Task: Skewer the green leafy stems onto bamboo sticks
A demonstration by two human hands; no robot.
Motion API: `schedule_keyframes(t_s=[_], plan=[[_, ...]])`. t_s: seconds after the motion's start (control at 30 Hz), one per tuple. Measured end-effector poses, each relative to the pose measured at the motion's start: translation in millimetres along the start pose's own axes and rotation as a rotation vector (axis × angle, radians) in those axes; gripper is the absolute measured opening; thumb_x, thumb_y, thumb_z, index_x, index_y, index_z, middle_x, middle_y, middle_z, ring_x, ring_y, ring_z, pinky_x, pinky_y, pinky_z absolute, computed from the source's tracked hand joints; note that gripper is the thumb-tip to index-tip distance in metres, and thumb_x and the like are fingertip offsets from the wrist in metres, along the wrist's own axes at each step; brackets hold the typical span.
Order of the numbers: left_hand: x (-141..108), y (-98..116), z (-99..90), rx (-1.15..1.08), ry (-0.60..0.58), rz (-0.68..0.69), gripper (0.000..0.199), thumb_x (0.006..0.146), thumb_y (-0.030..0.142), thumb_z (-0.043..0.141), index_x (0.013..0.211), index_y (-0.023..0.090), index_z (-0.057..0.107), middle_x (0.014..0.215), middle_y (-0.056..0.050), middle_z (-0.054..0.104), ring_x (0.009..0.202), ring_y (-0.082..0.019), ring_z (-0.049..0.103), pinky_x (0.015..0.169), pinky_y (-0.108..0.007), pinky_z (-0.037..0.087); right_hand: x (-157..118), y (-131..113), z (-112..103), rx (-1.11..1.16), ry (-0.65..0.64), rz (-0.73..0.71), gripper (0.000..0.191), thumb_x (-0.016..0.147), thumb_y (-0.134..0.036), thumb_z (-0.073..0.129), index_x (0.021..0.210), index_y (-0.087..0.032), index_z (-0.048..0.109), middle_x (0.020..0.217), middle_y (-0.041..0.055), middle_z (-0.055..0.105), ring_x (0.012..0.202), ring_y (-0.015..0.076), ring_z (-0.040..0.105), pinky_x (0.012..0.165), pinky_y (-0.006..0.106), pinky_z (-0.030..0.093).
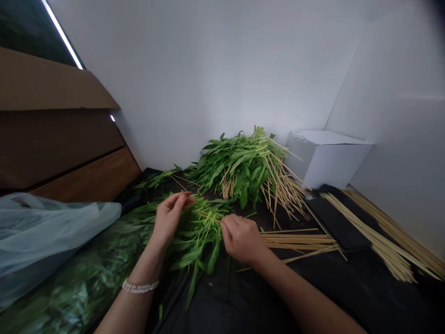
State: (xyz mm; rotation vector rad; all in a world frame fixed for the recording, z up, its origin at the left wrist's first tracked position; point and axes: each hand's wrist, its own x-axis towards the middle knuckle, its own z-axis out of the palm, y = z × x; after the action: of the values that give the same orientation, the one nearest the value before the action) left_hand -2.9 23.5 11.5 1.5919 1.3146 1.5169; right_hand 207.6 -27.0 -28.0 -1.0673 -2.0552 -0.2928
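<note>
Right now, both hands work over a loose bunch of water spinach [198,236] lying on a black sheet [347,292]. The left hand [169,218], with a beaded bracelet [139,286] at its wrist, sits at the bunch's far left, its curved fingers [182,200] gripping the stems near the tips. The right hand [241,239] sits at the bunch's right, its fingers [225,227] clenched on the stems.

Just beyond the bunch lies a larger heap of water spinach [239,169], mixed with thin bamboo sticks [281,185]. To the bunch's right, a flat group of sticks [299,241] lies just beside the right hand, and further right, long bundles of sticks [378,236] rest well apart. Past those stands a white box [327,157]. To the bunch's left, a translucent plastic bag [41,232] lies over more greens [79,283].
</note>
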Motion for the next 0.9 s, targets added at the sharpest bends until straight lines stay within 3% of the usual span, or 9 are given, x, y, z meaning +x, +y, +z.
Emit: schedule_keyframes(t_s=[0.1, 0.23, 0.37, 0.47, 0.57, 0.67, 0.77, 0.9], plan=[[6.3, -14.9, -3.3, 0.223, 0.015, 0.104, 0.036, 0.085, 0.043, 0.056, 0.101, 0.015, 0.070, 0.096, -0.011, 0.075, 0.092, -0.025, 0.068, 0.084, -0.036, 0.051, -0.2, -3.0, -0.6, 0.000, -0.013, -0.024, 0.027, 0.095, -0.022, 0.039, 0.074, -0.019, 0.055, 0.067, 0.0006, 0.057, 0.060, 0.0131, 0.051, 0.060, 0.028, 0.030], [10.3, -40.2, -2.0, 0.607, -0.121, 0.306, 0.031, 0.089, 0.028, 0.047, 0.107, 0.018, 0.070, 0.113, -0.011, 0.071, 0.108, -0.027, 0.062, 0.098, -0.044, 0.044, -0.9, -4.6, 1.8, -0.020, -0.017, -0.039, 0.026, 0.095, -0.022, 0.039, 0.075, -0.019, 0.056, 0.068, 0.0009, 0.057, 0.061, 0.0135, 0.051, 0.060, 0.028, 0.029], [11.1, -56.0, -1.9, 0.767, -0.254, 0.283, 0.043, 0.089, 0.019, 0.041, 0.127, 0.014, 0.060, 0.123, -0.014, 0.065, 0.113, -0.028, 0.058, 0.098, -0.045, 0.044, -1.4, -5.1, 4.2, -0.033, -0.022, -0.059, 0.025, 0.094, -0.021, 0.040, 0.075, -0.019, 0.055, 0.067, 0.0009, 0.057, 0.061, 0.0138, 0.051, 0.059, 0.029, 0.029], [10.5, -58.3, -2.1, 0.824, -0.259, 0.291, 0.046, 0.085, 0.016, 0.046, 0.129, 0.015, 0.058, 0.118, -0.014, 0.066, 0.109, -0.029, 0.058, 0.096, -0.046, 0.045, -1.8, -5.3, 5.3, -0.039, -0.030, -0.068, 0.023, 0.093, -0.020, 0.042, 0.074, -0.020, 0.054, 0.067, 0.0007, 0.056, 0.061, 0.0138, 0.051, 0.059, 0.029, 0.029], [10.0, -56.1, -1.8, 0.845, -0.219, 0.338, 0.040, 0.080, 0.020, 0.056, 0.118, 0.017, 0.066, 0.099, -0.011, 0.068, 0.097, -0.028, 0.060, 0.091, -0.045, 0.046, -2.1, -5.3, 5.3, -0.039, -0.030, -0.069, 0.023, 0.093, -0.020, 0.042, 0.073, -0.020, 0.054, 0.067, 0.0005, 0.056, 0.061, 0.0138, 0.051, 0.059, 0.029, 0.029], [9.9, -51.2, -1.3, 0.808, -0.200, 0.350, 0.022, 0.082, 0.026, 0.058, 0.095, 0.019, 0.074, 0.084, -0.009, 0.067, 0.085, -0.026, 0.062, 0.086, -0.043, 0.047, -2.3, -5.2, 4.8, -0.035, -0.029, -0.067, 0.023, 0.093, -0.021, 0.041, 0.074, -0.019, 0.055, 0.067, 0.0007, 0.057, 0.062, 0.0137, 0.051, 0.060, 0.029, 0.029], [8.7, -41.4, -0.3, 0.715, -0.111, 0.394, 0.021, 0.084, 0.030, 0.056, 0.084, 0.019, 0.074, 0.090, -0.009, 0.068, 0.090, -0.026, 0.062, 0.089, -0.044, 0.045, -2.2, -5.0, 4.4, -0.038, -0.026, -0.066, 0.023, 0.093, -0.020, 0.041, 0.074, -0.019, 0.055, 0.068, 0.0010, 0.057, 0.062, 0.0135, 0.052, 0.060, 0.028, 0.030], [3.5, -24.0, 2.0, 0.493, -0.023, 0.338, 0.024, 0.085, 0.035, 0.056, 0.091, 0.018, 0.072, 0.100, -0.010, 0.071, 0.094, -0.025, 0.064, 0.090, -0.040, 0.046, -1.2, -2.5, 4.9, -0.048, 0.002, -0.039, 0.024, 0.093, -0.020, 0.042, 0.074, -0.019, 0.056, 0.067, 0.0009, 0.057, 0.061, 0.0136, 0.052, 0.059, 0.028, 0.030]])
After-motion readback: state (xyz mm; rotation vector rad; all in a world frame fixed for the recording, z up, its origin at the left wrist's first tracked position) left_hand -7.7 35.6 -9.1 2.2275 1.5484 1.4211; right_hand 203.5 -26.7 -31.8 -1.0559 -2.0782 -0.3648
